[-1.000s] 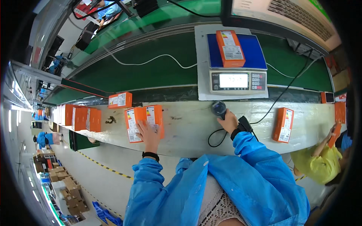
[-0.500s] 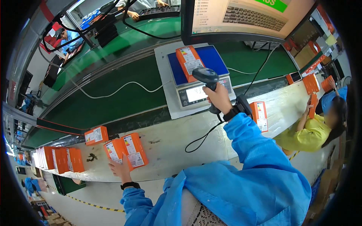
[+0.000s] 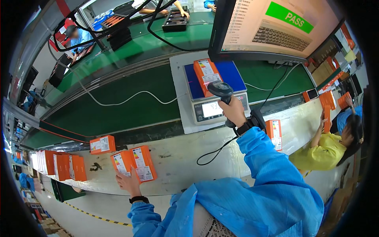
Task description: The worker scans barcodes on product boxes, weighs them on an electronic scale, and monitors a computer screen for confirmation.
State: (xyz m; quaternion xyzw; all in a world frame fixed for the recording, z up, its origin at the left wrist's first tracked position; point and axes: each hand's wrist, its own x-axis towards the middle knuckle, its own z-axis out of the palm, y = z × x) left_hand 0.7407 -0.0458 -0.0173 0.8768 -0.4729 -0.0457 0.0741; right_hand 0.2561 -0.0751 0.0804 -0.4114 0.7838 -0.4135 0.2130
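Observation:
In my right hand (image 3: 235, 110) is a black handheld barcode scanner (image 3: 221, 89), its head over the near end of an orange box (image 3: 206, 75) with white labels. That box lies on the blue platform of a digital scale (image 3: 235, 75) with a lit display. My left hand (image 3: 128, 183) is on the near end of another orange box (image 3: 121, 161), fingers along one side and thumb at the other. Beside it, touching, lies a similar orange box (image 3: 143, 166). A red glint shows on the blue platform left of the box.
A monitor (image 3: 272, 58) with a green banner stands behind the scale. Several orange boxes (image 3: 61, 166) line the bench's left; single ones lie behind my left hand (image 3: 102, 144) and right of my right wrist (image 3: 274, 135). A person in yellow (image 3: 321, 152) handles boxes at right. Cables cross the green conveyor (image 3: 130, 112).
The whole view has shifted slightly, with the scene sitting lower and more of the monitor showing. The scanner stays over the box on the scale, and my left hand stays on its box.

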